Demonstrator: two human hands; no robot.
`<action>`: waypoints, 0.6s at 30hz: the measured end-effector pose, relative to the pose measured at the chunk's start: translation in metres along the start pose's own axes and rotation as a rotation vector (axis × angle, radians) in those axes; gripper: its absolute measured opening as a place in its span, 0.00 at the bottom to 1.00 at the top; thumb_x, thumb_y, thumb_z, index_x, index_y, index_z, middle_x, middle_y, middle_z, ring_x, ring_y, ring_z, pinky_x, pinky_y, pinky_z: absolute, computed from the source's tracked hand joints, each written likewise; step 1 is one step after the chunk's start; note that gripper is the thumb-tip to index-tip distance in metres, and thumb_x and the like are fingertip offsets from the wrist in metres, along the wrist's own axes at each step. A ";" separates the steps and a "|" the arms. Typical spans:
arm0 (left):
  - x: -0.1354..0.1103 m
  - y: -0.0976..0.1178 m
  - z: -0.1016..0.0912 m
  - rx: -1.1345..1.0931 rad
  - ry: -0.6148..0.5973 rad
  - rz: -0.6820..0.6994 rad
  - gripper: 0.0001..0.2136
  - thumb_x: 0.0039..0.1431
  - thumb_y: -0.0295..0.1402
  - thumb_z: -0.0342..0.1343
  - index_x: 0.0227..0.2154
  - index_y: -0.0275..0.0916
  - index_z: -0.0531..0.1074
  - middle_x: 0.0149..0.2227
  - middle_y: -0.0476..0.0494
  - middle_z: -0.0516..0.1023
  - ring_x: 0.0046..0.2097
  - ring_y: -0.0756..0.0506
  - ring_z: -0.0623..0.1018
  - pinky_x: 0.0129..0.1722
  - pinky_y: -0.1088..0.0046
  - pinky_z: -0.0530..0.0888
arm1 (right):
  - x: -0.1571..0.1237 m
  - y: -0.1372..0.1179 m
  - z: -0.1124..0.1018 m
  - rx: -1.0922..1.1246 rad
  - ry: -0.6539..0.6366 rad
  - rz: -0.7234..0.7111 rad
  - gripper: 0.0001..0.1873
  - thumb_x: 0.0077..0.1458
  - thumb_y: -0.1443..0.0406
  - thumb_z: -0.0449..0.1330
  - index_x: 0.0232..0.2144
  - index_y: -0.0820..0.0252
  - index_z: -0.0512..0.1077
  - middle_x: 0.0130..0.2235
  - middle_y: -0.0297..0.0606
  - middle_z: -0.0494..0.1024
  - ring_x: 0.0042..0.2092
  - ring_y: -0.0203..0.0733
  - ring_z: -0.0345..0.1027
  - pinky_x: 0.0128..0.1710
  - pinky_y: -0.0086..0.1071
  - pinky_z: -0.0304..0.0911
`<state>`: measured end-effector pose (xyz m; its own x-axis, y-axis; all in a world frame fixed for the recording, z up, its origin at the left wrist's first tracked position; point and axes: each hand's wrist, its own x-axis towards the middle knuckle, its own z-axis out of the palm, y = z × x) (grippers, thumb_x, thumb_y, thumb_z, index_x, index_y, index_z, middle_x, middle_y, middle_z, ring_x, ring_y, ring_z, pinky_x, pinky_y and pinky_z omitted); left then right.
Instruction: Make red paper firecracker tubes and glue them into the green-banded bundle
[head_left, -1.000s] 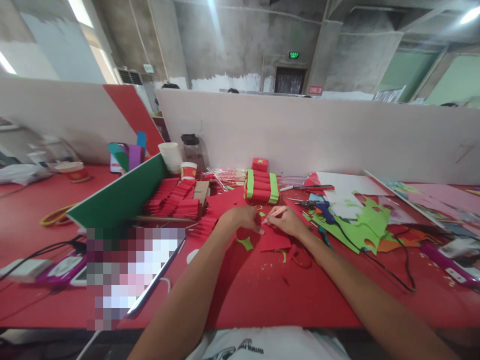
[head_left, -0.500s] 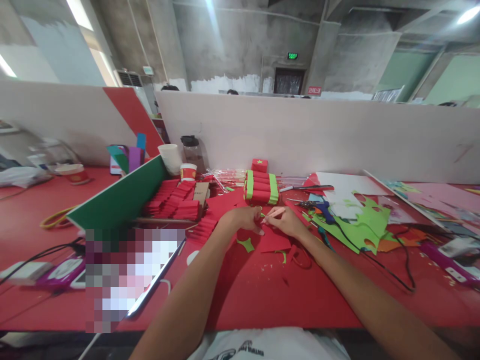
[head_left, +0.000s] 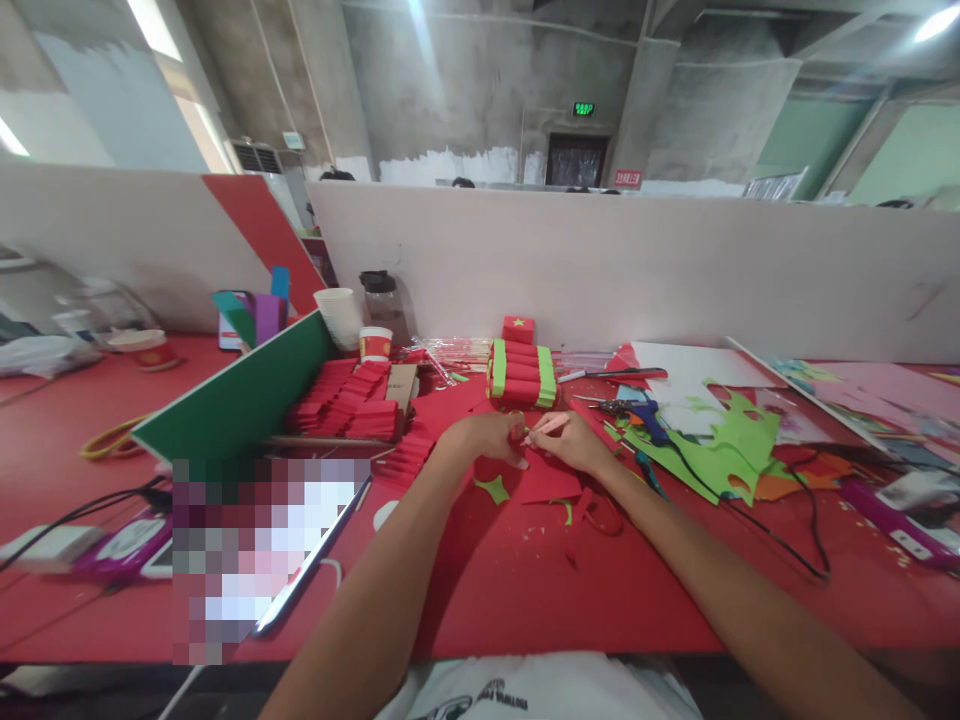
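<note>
My left hand (head_left: 486, 437) and my right hand (head_left: 571, 440) meet fingertip to fingertip over a red paper piece (head_left: 546, 482) on the red table (head_left: 495, 580). Both pinch something small and red between them, with a speck of green at the fingertips. I cannot make out what it is. Just behind my hands stands a bundle of red paper rolls with green bands (head_left: 522, 373). A green paper scrap (head_left: 491, 489) lies under my left wrist.
A green board (head_left: 240, 395) leans beside stacks of folded red paper (head_left: 349, 400). Cups (head_left: 341, 315) and a bottle (head_left: 382, 300) stand at the divider. A glue gun (head_left: 637, 410), its cable, green cut-outs (head_left: 720, 440) and white sheets lie right. A phone (head_left: 127, 545) lies left.
My hands have stayed in nearly the same place, with the fingertips drawn slightly closer together. The view has shifted a little.
</note>
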<state>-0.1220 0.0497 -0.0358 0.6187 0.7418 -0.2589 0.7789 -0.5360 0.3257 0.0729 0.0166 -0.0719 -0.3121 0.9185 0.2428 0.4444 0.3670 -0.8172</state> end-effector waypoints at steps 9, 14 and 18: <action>0.000 0.002 -0.001 0.003 -0.012 -0.043 0.28 0.43 0.51 0.63 0.46 0.43 0.67 0.46 0.44 0.78 0.39 0.44 0.78 0.34 0.72 0.69 | -0.001 -0.003 -0.001 -0.031 0.024 0.047 0.07 0.47 0.67 0.60 0.22 0.61 0.77 0.26 0.37 0.81 0.27 0.38 0.73 0.24 0.25 0.61; -0.002 0.005 -0.002 0.005 -0.013 -0.056 0.28 0.43 0.51 0.63 0.45 0.43 0.67 0.46 0.44 0.78 0.40 0.43 0.78 0.34 0.72 0.70 | -0.001 -0.006 -0.002 -0.063 0.046 0.076 0.06 0.45 0.69 0.60 0.20 0.61 0.75 0.22 0.35 0.77 0.23 0.35 0.68 0.20 0.25 0.56; -0.004 0.006 -0.003 -0.003 -0.018 -0.063 0.28 0.44 0.51 0.64 0.45 0.43 0.67 0.46 0.44 0.78 0.40 0.43 0.78 0.33 0.73 0.69 | -0.001 -0.006 -0.003 -0.082 0.049 0.076 0.06 0.45 0.69 0.59 0.19 0.60 0.74 0.22 0.34 0.77 0.24 0.36 0.68 0.21 0.25 0.57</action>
<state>-0.1199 0.0446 -0.0297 0.5703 0.7665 -0.2953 0.8160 -0.4874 0.3108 0.0734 0.0145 -0.0656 -0.2342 0.9494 0.2090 0.5334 0.3052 -0.7889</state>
